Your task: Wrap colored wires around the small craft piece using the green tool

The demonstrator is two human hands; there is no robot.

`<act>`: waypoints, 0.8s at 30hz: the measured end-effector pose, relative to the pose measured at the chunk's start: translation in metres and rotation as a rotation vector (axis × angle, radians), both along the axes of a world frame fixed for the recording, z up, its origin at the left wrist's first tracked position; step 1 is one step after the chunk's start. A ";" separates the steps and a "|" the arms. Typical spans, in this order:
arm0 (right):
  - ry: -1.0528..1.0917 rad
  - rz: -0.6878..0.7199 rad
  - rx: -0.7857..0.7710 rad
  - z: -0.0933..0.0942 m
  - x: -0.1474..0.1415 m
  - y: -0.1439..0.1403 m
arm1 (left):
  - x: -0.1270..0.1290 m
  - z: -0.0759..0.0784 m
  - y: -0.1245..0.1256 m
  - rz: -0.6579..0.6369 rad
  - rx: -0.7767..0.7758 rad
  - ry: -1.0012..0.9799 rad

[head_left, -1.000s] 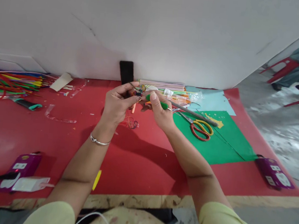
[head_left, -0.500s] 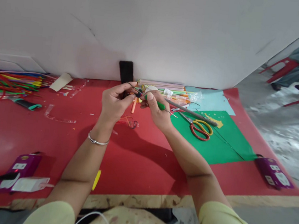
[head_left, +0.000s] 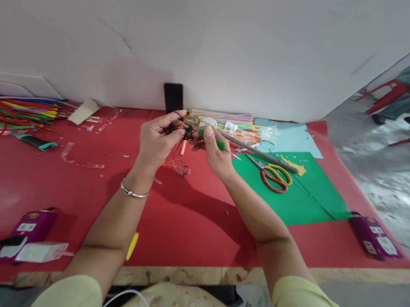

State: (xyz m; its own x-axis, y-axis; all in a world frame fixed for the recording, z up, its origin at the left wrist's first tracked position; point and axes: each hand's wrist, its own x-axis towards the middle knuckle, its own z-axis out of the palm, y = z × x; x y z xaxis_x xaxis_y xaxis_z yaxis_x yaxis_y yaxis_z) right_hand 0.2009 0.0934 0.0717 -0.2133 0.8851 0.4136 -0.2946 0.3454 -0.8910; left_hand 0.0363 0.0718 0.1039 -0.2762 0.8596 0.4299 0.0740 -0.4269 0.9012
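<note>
My left hand (head_left: pixel 157 138) pinches a small dark piece (head_left: pixel 188 132) with orange bits, perhaps knotted or beaded; its exact kind is too small to make out. Dark and orange threads (head_left: pixel 181 169) hang beneath it near the red tabletop. In my right hand (head_left: pixel 216 154) lies a green-handled tool (head_left: pixel 221 145) with a thin metal shaft, like an awl, its shaft pointing right. The fingers of both hands meet near the dark piece. Right of my right hand, red-and-yellow-handled scissors (head_left: pixel 264 168) rest on a green sheet (head_left: pixel 307 193), beside a long grey rod (head_left: pixel 263 154).
A black phone (head_left: pixel 173 98) leans against the white wall. Colourful strips (head_left: pixel 15 111) and a dark-and-teal-handled tool (head_left: pixel 36 142) lie left. Purple boxes (head_left: pixel 38 224) stand at both sides. A yellow object (head_left: pixel 132 247) lies near the front edge. A person sits far right.
The dark piece has turned slightly between my fingers, and the green-handled tool has shifted slightly left. Both hands stay in nearly the same place.
</note>
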 end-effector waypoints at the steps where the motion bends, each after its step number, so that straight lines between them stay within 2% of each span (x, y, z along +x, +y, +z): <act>1: 0.003 -0.005 0.008 0.000 0.000 0.001 | -0.001 0.000 0.000 -0.022 -0.021 -0.023; 4: -0.007 -0.024 0.028 0.000 0.000 0.001 | -0.002 0.000 0.002 -0.081 -0.087 -0.103; 10: -0.030 -0.038 0.058 0.000 0.003 -0.001 | -0.003 0.002 0.004 -0.083 -0.114 -0.131; 24: -0.060 0.037 -0.100 0.003 0.003 0.003 | -0.012 0.011 0.002 -0.249 -0.212 -0.185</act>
